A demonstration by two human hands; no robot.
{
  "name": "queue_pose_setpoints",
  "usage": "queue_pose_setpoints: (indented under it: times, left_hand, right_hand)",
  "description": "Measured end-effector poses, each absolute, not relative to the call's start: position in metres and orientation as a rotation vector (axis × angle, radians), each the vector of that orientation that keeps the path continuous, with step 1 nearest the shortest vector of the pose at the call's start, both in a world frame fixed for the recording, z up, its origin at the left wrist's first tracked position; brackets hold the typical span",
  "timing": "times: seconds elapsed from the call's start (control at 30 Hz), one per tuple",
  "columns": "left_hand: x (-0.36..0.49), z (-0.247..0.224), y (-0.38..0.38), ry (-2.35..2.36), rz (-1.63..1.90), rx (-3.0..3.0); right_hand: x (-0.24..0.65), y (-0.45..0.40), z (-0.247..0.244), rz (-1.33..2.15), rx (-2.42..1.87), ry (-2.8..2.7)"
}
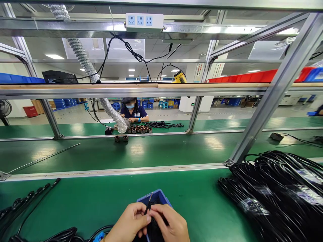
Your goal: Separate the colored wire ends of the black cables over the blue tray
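Over a small blue bin (160, 194) my two hands meet at the front of the green bench. My left hand (130, 223) pinches a black cable (147, 209), whose thin, lighter tip points upward. Close against it, my right hand (171, 224) has thumb and fingers pressed together at the same cable; any small part between those fingers is hidden. Black pieces, too dark to make out, lie inside the bin beneath my hands. A blue band (99, 236) shows at my left wrist, beside a black cable loop.
Bundled black cables (272, 191) are heaped at the right. More black cables (32, 198) lie at the left. A metal frame post (267, 90) rises at the right. Beyond, a co-worker (133, 112) sits near a silver duct hose (111, 111) and several copper-coloured parts (141, 129).
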State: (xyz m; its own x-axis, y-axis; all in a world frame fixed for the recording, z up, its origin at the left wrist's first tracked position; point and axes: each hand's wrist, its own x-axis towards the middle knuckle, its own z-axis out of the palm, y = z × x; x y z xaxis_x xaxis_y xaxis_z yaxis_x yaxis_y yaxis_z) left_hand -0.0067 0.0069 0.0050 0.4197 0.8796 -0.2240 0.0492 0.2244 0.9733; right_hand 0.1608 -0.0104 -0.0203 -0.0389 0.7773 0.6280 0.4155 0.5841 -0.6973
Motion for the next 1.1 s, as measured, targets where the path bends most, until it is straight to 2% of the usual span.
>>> queue_pose_setpoints:
  times: [0.1,0.3,0.6,0.97,1.1]
  left_hand:
    - [-0.007,0.013,0.006,1.001,0.781,1.180]
    - [-0.007,0.029,0.004,1.005,0.782,1.125]
    - [-0.007,0.024,0.004,1.046,0.762,1.168]
    - [-0.008,0.018,0.005,1.052,0.746,1.191]
    - [-0.010,0.023,0.005,1.009,0.780,1.151]
  right_hand:
    - [0.160,-0.011,-0.021,0.395,-0.947,-1.699]
    - [0.164,-0.006,-0.023,0.645,-1.024,-1.495]
    - [0.166,-0.008,0.002,0.193,-0.813,-1.797]
    - [0.169,-0.006,-0.005,0.049,-0.755,-1.969]
    - [0.171,-0.007,-0.003,0.192,-0.769,-2.048]
